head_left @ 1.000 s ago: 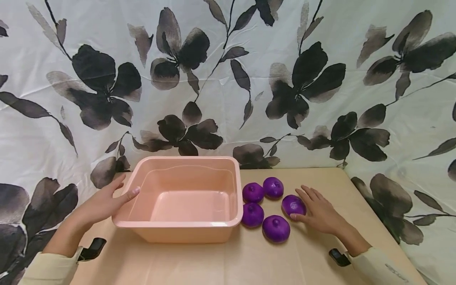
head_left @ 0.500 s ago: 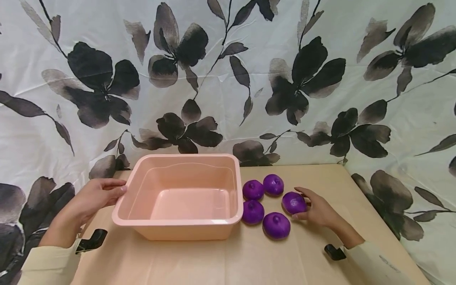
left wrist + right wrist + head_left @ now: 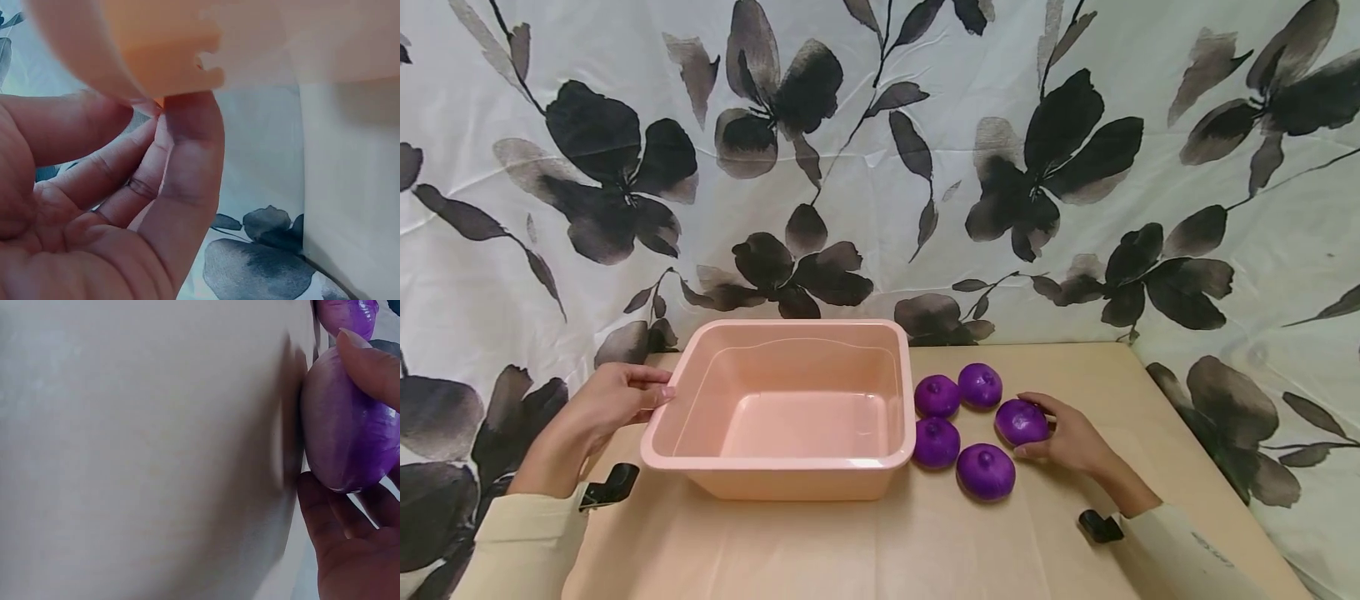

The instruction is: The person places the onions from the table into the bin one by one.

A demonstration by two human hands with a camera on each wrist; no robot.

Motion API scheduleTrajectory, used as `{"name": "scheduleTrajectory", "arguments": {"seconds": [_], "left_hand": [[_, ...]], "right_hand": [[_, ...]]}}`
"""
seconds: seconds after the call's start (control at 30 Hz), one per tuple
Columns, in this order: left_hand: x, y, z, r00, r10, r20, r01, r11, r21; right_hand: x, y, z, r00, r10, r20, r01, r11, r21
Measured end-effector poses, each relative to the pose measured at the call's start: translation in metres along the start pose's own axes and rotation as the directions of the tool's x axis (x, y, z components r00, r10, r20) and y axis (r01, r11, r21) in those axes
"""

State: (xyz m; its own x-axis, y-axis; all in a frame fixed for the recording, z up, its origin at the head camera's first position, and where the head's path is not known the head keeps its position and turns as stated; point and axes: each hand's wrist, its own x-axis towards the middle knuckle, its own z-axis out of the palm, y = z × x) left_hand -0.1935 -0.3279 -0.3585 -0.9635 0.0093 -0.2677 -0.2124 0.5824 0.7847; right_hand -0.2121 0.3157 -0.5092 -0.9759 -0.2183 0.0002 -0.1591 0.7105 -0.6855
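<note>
A pink plastic basin (image 3: 790, 483) stands on the table at centre left, with nothing inside it. My left hand (image 3: 602, 408) grips its left rim; the left wrist view shows the thumb and fingers (image 3: 190, 162) meeting at the edge of the basin (image 3: 262, 50). To the right of the basin, my right hand (image 3: 1071, 437) holds a shiny purple onion (image 3: 1019, 422) from its right side. In the right wrist view, thumb and fingertips are set against opposite sides of that onion (image 3: 347, 425), which is down at the table.
Several more purple onions cluster between basin and right hand: two at the back (image 3: 980, 386) and two nearer (image 3: 985, 472), the left ones close against the basin. The pale table (image 3: 820, 550) ends at a floral cloth (image 3: 865, 192) behind and on the right.
My left hand has gone from spread fingers over the basin's left edge to gripping the rim. My right hand's fingers have closed around the rightmost onion. Basin and onions have stayed put.
</note>
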Motion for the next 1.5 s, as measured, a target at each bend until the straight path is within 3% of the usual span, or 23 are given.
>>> {"name": "scheduleTrajectory", "arguments": {"seconds": [0.4,1.13,1.5], "left_hand": [[0.007,0.0,0.0,1.0,0.007,-0.005,-0.007,1.0,-0.011],[0.007,0.0,-0.002,1.0,0.011,-0.026,-0.012,0.998,-0.059],[0.004,-0.005,-0.004,1.0,0.015,-0.001,-0.015,0.997,-0.08]], "right_hand": [[0.002,-0.003,-0.007,0.999,0.036,-0.016,-0.035,0.998,0.048],[0.0,-0.073,-0.041,0.998,-0.006,0.059,-0.002,0.99,0.14],[-0.008,-0.093,-0.05,0.998,-0.034,0.059,0.028,0.994,0.107]]}}
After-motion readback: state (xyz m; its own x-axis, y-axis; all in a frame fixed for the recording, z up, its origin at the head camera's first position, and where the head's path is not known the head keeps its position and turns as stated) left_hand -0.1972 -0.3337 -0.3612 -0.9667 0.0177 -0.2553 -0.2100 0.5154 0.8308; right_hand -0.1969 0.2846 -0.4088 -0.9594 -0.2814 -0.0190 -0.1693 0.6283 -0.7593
